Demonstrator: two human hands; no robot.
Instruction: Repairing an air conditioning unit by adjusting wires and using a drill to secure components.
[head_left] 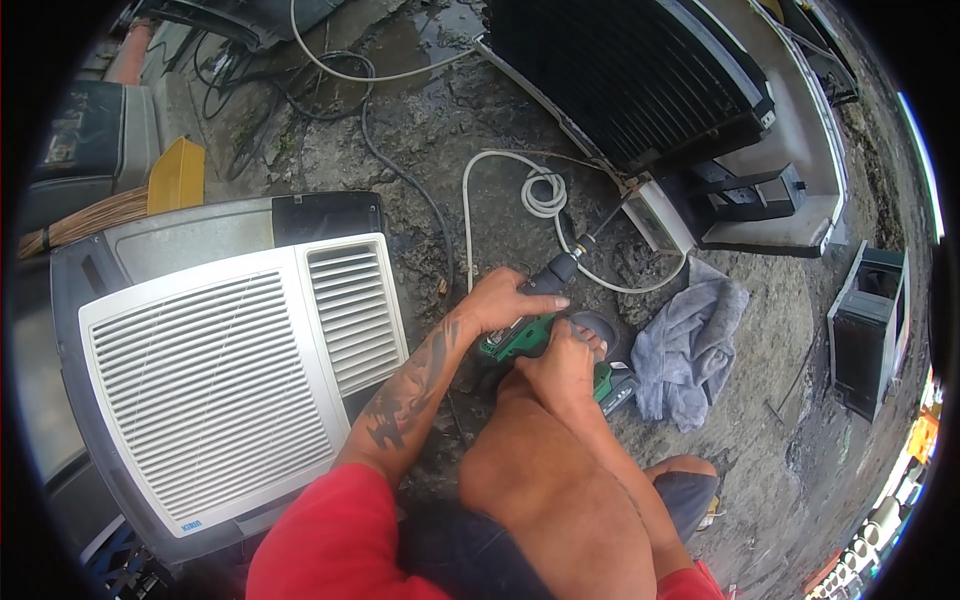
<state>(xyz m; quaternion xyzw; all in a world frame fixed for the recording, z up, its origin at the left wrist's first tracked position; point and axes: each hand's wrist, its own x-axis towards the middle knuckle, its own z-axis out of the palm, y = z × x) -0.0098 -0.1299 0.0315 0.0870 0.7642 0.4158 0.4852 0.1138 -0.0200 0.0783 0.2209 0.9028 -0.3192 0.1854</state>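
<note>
Drill [524, 338] sits between both hands: left hand [508, 302] gripping the front, right hand [566, 364] wrapped round the rear, bit [612, 217] aimed toward the finned unit [630, 85]. Looks like lining-up; next move wants steady aim.

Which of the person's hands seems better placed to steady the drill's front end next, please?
Probably the left hand: it is on the green-and-black drill, nearer its front end, while the right hand sits farther back, toward the battery.
</note>
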